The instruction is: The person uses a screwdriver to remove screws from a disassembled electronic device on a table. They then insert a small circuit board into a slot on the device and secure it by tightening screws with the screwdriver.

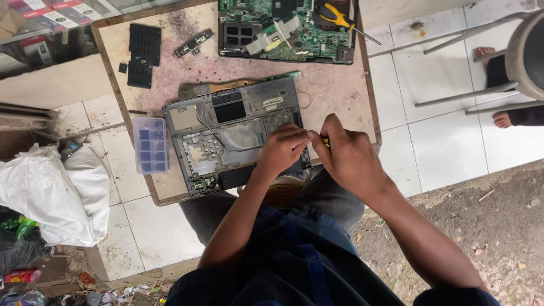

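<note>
An opened grey laptop base (226,133) lies on a small worn table (340,85) in front of me, its inner frame and a thin cable exposed. My left hand (283,148) rests on its near right corner with fingers curled. My right hand (348,156) is closed around a yellow-handled screwdriver (326,141), only a bit of which shows, its end meeting my left fingertips at the laptop's right edge.
A green circuit board (283,28) with yellow-handled pliers (337,17) lies at the table's far side. A brush (209,88), black covers (141,54) and a clear blue parts box (150,144) sit left. A white bag (56,192) is on the floor; a stool and another person's feet (501,119) are at right.
</note>
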